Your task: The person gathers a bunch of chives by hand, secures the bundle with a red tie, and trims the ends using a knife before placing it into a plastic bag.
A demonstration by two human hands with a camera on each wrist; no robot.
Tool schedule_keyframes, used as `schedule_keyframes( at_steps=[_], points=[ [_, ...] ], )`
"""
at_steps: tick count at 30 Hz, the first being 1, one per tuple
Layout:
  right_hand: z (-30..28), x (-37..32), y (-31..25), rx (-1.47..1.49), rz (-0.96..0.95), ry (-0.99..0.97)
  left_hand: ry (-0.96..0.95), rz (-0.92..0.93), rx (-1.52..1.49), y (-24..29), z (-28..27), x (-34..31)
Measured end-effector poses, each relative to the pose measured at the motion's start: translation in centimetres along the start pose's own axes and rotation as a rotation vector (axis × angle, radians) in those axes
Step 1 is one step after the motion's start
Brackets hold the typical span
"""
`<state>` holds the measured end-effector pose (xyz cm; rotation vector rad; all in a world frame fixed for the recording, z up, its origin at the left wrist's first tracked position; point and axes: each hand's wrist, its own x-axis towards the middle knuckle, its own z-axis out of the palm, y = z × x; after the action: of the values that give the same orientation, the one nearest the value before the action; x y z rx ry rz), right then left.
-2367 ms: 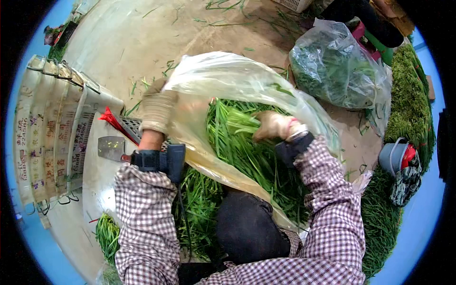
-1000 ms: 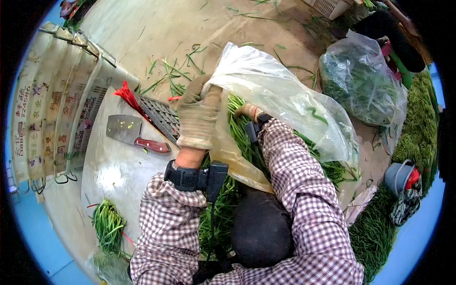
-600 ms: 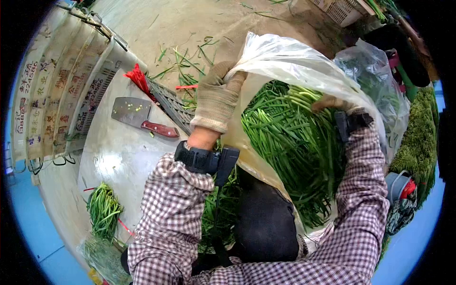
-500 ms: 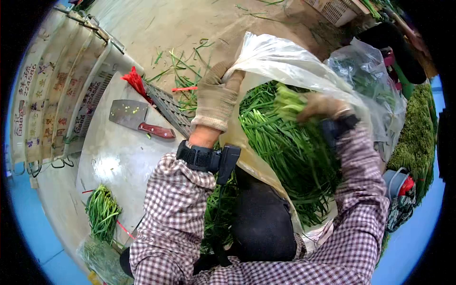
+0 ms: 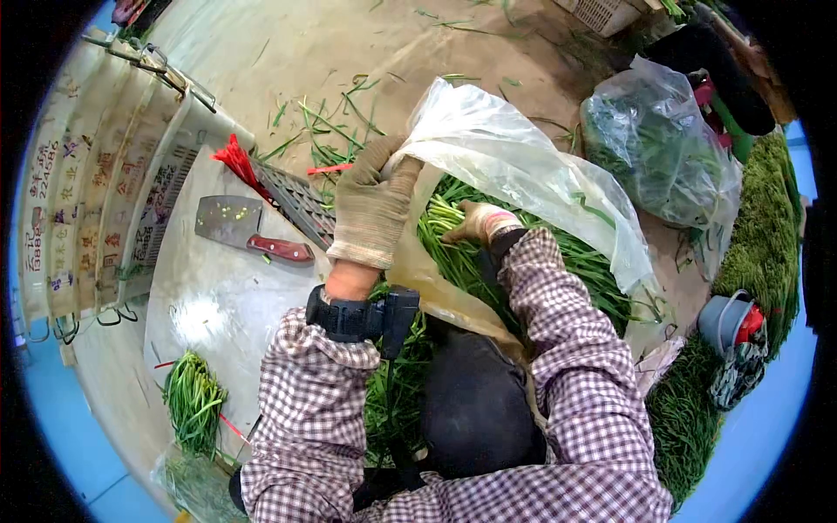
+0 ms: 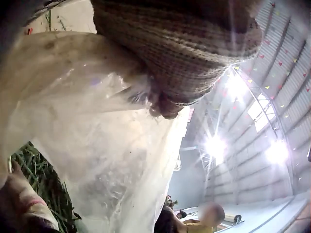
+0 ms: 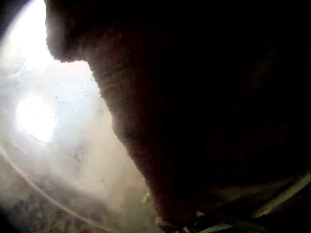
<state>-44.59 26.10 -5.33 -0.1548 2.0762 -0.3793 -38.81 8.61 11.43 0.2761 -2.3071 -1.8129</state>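
Note:
My gloved left hand point(image 5: 375, 205) grips the gathered rim of a large clear plastic bag point(image 5: 532, 144), holding its mouth up. The left wrist view shows the film of the plastic bag point(image 6: 116, 160) bunched at the fingertips. Inside lie long, thin green vegetables with pale stem ends point(image 5: 558, 253), like chives. My gloved right hand point(image 5: 484, 222) reaches into the bag and rests on the pale ends at its left side, thumb and fingers spread against them. The right wrist view is mostly dark, with the glove filling it.
A cleaver point(image 5: 253, 231) lies on a pale board point(image 5: 200, 305) at left, beside a grey slotted basket point(image 5: 292, 205) with red ties point(image 5: 235, 161). A tied bunch point(image 5: 193, 397) sits below. Stacked white crates point(image 5: 105, 200) stand far left. Another filled bag point(image 5: 658, 144) and a bucket point(image 5: 724, 322) are right.
My right hand has swung left within the bag, bringing stems toward its left side. The left hand keeps its grip on the rim, and the bag's mouth has narrowed over the greens.

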Motion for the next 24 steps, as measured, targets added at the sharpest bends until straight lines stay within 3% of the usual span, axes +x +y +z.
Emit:
schedule_keyframes(
  at_steps=[2,7,8,14,17,19,22,24],
  points=[
    [1.0,-0.3,0.0,0.023,-0.131,0.108,-0.014,-0.037,-0.030,-0.2,0.1,-0.3],
    [1.1,0.5,-0.6,0.008,0.051,0.116,-0.039,-0.055,-0.033,-0.4,0.5,-0.8],
    [0.5,0.6,-1.4,-0.061,0.029,0.028,-0.051,-0.073,-0.039,-0.5,0.4,-1.0],
    [-0.1,-1.1,-3.6,-0.267,-0.276,-0.022,-0.027,-0.048,-0.067,-0.4,-0.2,-1.5],
    [2.8,0.6,-3.6,-0.221,-0.232,0.024,-0.039,-0.017,-0.023,-1.3,-0.1,-1.6],
    [2.9,-2.3,-4.5,-0.167,-0.221,0.013,-0.026,-0.006,-0.029,-1.3,0.1,-1.6],
    [3.7,-2.7,-3.0,-0.023,-0.400,0.103,0.003,-0.035,-0.072,-0.7,0.3,-2.0],
    [3.7,-2.8,-3.0,-0.006,-0.385,0.061,0.006,-0.046,-0.071,-0.6,0.5,-2.0]
  ],
)
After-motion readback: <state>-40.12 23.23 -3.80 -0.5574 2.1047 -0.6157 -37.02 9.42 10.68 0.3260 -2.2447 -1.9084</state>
